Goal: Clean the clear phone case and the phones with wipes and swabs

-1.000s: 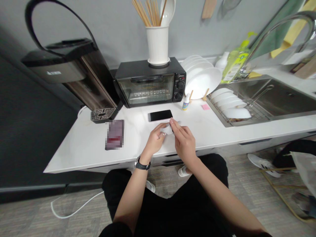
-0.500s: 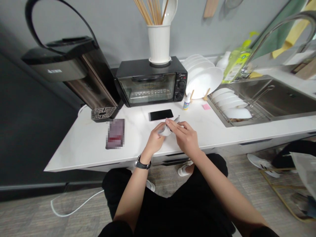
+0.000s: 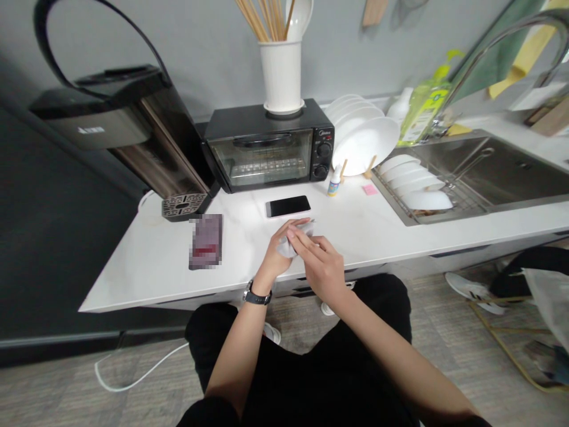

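Observation:
A thin, crumpled grey cloth is between my two hands above the front of the counter. My left hand, with a watch at the wrist, holds it from below and the left. My right hand presses its outstretched fingers together onto the cloth from the right. Whether anything is wrapped inside the cloth I cannot tell. Just beyond the hands a smartphone lies flat, its screen dark. A small white spray bottle with a yellow and blue label stands farther back to the right.
A blurred-out purple packet lies to the left, near a water dispenser. Behind are a toaster oven topped by a utensil holder, racked plates and a pink note. Bowls sit at the sink.
Both hands have shifted slightly left and closer together with the cloth. My right fingers now cover more of it. The view has moved a little; things on the counter stay put.

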Demonstrator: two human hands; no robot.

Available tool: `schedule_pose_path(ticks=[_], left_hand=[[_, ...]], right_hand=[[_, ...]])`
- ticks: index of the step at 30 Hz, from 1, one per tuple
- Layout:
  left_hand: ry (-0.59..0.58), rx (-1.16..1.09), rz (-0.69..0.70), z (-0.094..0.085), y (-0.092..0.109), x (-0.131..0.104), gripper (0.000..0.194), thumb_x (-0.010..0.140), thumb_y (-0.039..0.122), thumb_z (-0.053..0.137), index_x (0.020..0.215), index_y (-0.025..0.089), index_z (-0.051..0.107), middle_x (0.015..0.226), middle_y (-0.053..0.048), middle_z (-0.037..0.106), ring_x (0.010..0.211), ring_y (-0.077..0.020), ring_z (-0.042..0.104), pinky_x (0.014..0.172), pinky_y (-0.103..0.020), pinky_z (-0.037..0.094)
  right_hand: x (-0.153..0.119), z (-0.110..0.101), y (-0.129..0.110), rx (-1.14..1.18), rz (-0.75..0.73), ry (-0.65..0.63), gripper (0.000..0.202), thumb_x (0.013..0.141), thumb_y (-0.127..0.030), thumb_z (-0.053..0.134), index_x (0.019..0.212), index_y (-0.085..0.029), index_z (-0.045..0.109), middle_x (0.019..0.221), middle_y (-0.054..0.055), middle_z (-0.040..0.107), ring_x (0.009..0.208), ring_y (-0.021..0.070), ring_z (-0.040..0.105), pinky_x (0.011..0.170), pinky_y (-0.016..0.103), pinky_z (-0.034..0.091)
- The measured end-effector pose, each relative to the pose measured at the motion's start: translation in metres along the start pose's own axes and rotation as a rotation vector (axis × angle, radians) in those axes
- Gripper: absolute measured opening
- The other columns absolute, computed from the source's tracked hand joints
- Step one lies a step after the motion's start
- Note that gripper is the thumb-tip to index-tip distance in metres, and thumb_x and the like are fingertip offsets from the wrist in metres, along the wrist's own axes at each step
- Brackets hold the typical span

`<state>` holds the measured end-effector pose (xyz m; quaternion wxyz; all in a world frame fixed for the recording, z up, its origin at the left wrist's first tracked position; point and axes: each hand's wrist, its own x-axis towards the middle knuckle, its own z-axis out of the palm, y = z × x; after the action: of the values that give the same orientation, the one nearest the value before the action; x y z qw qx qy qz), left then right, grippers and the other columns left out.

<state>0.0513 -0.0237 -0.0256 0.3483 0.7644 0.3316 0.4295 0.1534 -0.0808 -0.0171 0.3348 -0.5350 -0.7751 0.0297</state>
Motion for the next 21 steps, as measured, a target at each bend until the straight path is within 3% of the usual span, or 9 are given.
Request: schedule_pose_path(ticks=[4,10,16,21], left_hand=[[0.005,0.011,-0.008,0.000,-0.001,0.000,0.032,0.074,0.013,0.033,0.104,0.022,0.037,0.108,-0.001,0.042,0.100,-0.0129,0.037,0.089,-0.032,0.030],[0.037,0.061,0.015,0.000,-0.012,0.000,0.036,0.071,0.009,0.036,0.104,0.022,0.038,0.109,-0.001,0.042,0.100,-0.0146,0.037,0.089,-0.034,0.029],[0.040,0.040,0.008,0.000,-0.009,0.000,0.038,0.071,0.007,0.033,0.103,0.026,0.039,0.106,0.000,0.044,0.099,-0.0137,0.039,0.088,-0.033,0.031],[0.032,0.033,0.012,-0.002,-0.007,-0.003,0.035,0.072,0.010,0.034,0.104,0.023,0.039,0.106,-0.002,0.044,0.098,-0.0148,0.040,0.086,-0.033,0.034]], right_hand=[[0.007,-0.004,0.008,-0.019,-0.061,-0.015,0.049,0.074,-0.005,0.026,0.116,-0.030,0.021,0.117,-0.008,0.032,0.093,0.0129,0.039,0.079,0.026,0.038],[0.017,-0.009,0.030,-0.071,0.030,0.120,0.050,0.072,-0.003,0.027,0.116,-0.029,0.024,0.114,-0.005,0.037,0.090,0.0145,0.043,0.075,0.030,0.040],[0.002,-0.001,0.009,-0.061,0.113,0.099,0.050,0.074,-0.005,0.028,0.118,-0.025,0.019,0.117,-0.002,0.033,0.090,0.0152,0.042,0.076,0.030,0.039],[-0.001,0.000,-0.005,-0.042,0.027,0.013,0.050,0.074,-0.005,0.027,0.118,-0.028,0.018,0.115,-0.005,0.035,0.090,0.0135,0.041,0.077,0.027,0.039]])
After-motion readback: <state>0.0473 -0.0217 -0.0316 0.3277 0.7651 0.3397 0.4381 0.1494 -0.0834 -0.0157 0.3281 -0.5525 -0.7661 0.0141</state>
